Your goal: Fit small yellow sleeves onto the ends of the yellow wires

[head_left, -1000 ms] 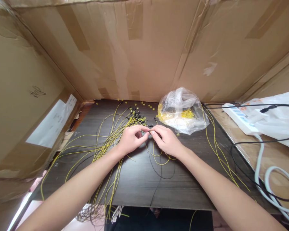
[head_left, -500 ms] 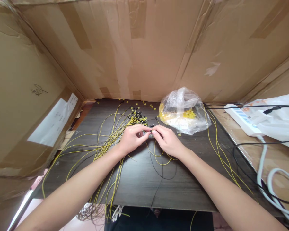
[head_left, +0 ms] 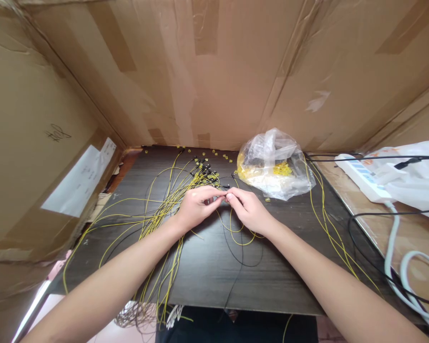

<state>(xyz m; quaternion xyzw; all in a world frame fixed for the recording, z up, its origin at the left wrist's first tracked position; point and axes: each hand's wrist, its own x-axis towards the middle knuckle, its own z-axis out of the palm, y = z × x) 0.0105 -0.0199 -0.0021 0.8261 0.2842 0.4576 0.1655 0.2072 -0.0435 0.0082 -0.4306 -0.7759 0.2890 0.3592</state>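
Over the middle of the dark table my left hand (head_left: pixel 197 206) and my right hand (head_left: pixel 248 207) meet at the fingertips. Thumb and forefinger are closed on each side in a pinch. Whatever sits between them is tiny and mostly covered by the fingers. Just below the fingertips hang loops of thin yellow wire (head_left: pixel 241 244) and black wire (head_left: pixel 243 265), partly hidden by my right hand. A bundle of yellow wires (head_left: pixel 163 213) lies left of and under my left hand. Small black wire ends (head_left: pixel 207 170) and little yellow pieces (head_left: pixel 215 153) are scattered beyond my hands.
A clear plastic bag (head_left: pixel 277 183) with yellow pieces stands at the back right. More yellow wires (head_left: pixel 323 209) trail along the table's right side. Further right are a white power strip (head_left: pixel 362 180), a white bag (head_left: pixel 420 178) and cables. Cardboard walls (head_left: pixel 232 95) close in the back and sides.
My fingertips have shifted very slightly against each other while staying pinched together. The view has moved a touch; the wires and bag lie as before.
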